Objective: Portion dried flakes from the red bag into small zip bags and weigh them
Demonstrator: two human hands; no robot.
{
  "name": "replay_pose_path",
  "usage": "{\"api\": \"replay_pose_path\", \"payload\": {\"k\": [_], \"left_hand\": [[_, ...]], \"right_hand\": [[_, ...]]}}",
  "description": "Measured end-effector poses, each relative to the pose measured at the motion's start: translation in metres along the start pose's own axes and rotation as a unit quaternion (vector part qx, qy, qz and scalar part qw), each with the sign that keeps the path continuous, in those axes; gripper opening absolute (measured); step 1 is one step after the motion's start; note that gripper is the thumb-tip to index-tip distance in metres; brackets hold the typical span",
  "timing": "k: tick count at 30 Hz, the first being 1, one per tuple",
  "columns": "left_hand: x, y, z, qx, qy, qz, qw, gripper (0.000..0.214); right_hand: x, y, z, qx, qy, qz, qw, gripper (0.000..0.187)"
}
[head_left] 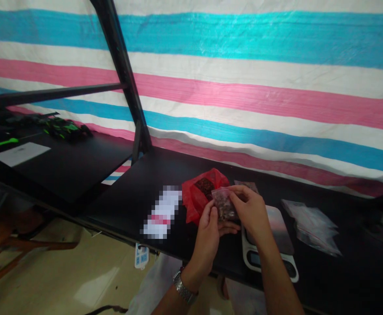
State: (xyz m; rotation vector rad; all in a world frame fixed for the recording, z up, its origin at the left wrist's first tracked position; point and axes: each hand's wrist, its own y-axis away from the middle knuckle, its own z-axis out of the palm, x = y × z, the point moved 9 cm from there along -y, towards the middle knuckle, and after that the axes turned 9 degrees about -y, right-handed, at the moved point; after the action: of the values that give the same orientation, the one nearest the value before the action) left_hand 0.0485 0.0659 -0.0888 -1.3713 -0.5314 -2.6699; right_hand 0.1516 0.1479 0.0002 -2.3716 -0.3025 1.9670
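Small bag, filled, held up

White item, blurred: bench, near the front edge. Red bag: open, brown bits within, toward the back edge. Small bag: above the bench, front of middle; contents could spill if it tips with the mouth unsealed (seal not readable). Left hand: fingers closed on its lower left side. Right hand: thumb and finger pinching its upper right corner. Scale: front edge. Flat bags: toward the right end.

head view, forward and down
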Motion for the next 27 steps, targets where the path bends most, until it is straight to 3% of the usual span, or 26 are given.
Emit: {"api": "replay_pose_path", "payload": {"k": [6,10,14,19,27], "left_hand": [[0.007,-0.001,-0.012,0.043,0.017,0.017,0.999,0.071],[0.021,-0.008,-0.025,0.068,0.027,0.050,0.996,0.091],[0.024,-0.014,-0.029,0.048,-0.016,0.058,0.997,0.103],[0.024,-0.017,-0.029,0.030,-0.049,0.060,0.997,0.098],[0.029,-0.015,-0.033,0.063,-0.041,0.071,0.995,0.081]], "right_hand": [[-0.006,0.000,0.026,-0.042,0.016,-0.022,0.999,0.028],[-0.008,-0.001,0.038,-0.055,0.046,-0.037,0.997,0.032],[-0.005,-0.002,0.046,-0.061,0.051,-0.035,0.996,0.031],[0.000,0.001,0.047,-0.031,0.064,-0.040,0.997,0.035],[0.002,0.003,0.050,-0.051,0.066,-0.046,0.995,0.039]]}}
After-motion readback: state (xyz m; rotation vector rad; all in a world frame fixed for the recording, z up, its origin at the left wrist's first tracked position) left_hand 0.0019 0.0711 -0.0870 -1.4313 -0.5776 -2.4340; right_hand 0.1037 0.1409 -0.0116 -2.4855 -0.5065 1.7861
